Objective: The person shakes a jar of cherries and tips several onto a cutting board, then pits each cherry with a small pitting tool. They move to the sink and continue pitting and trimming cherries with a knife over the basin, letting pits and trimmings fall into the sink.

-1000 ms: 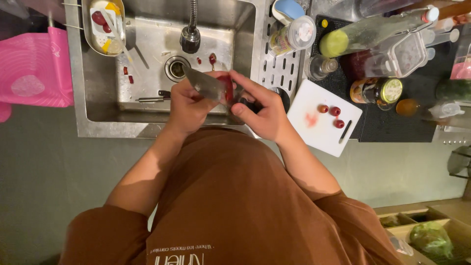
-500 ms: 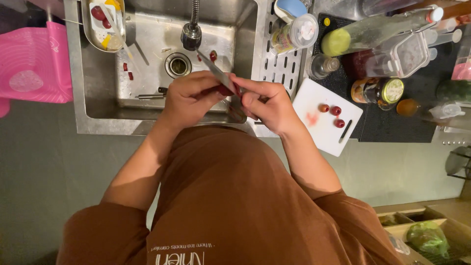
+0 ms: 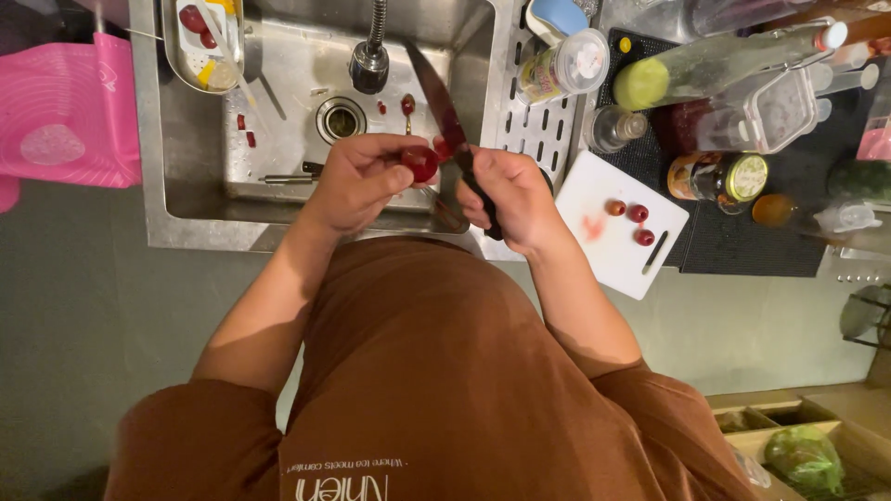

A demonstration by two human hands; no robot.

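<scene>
Our left hand pinches a small red fruit over the front edge of the sink, while our right hand grips the black handle of a knife, blade pointing out over the basin. We judge this the trimming or pitting step. Next, the blade tip must meet the fruit gently, fingers kept clear. Three more fruits wait on the white cutting board, right of the sink.
</scene>
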